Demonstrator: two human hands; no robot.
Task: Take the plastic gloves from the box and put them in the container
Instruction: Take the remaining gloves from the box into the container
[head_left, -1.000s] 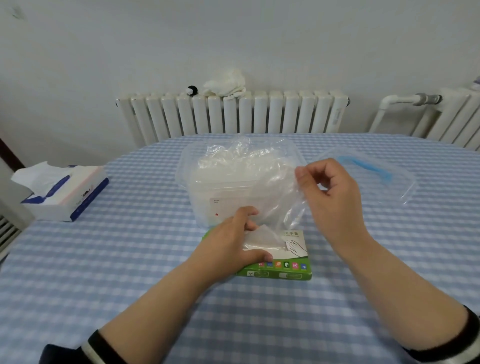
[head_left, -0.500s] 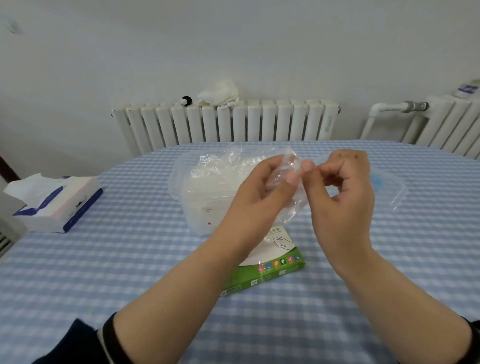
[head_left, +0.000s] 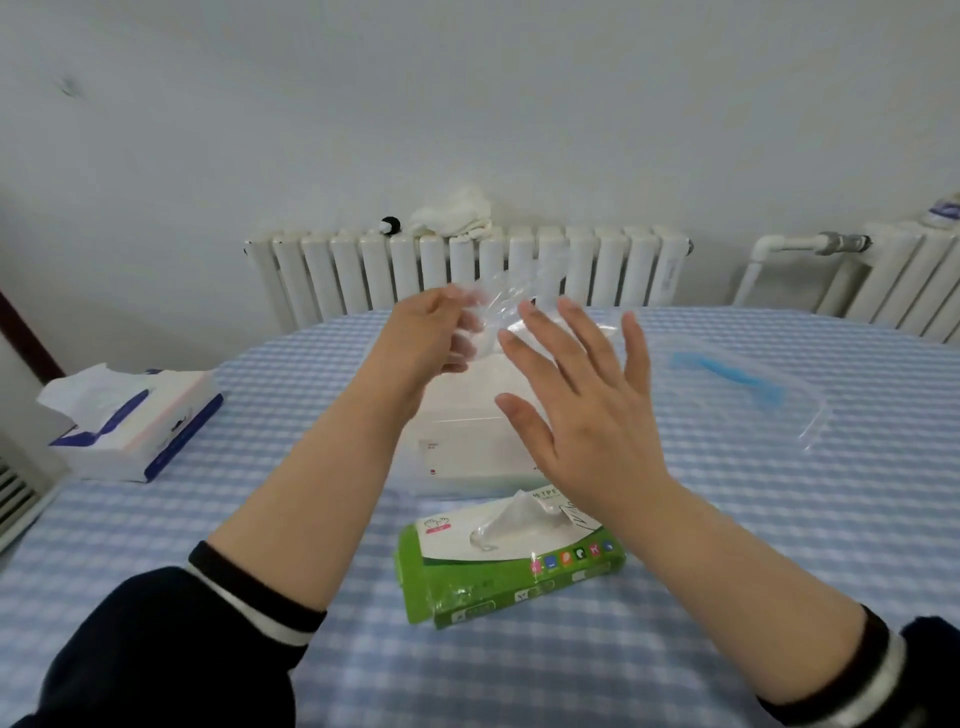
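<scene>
Above the clear container (head_left: 467, 441), the left hand (head_left: 426, 343) pinches a thin plastic glove (head_left: 511, 299), while the right hand (head_left: 582, 410) hovers beside it, fingers spread and holding nothing. Nearer, the green glove box (head_left: 504, 566) lies on the checked table (head_left: 779, 519), another glove (head_left: 511, 522) poking from its slot.

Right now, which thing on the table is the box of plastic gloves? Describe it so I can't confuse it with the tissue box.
On the blue checked tablecloth, look at the near edge, just in front of the clear container. The glove box lies there, under the right forearm. Unlike the white and navy tissue box at far left, it is bright green, with a clear plastic glove poking from its top.
</scene>
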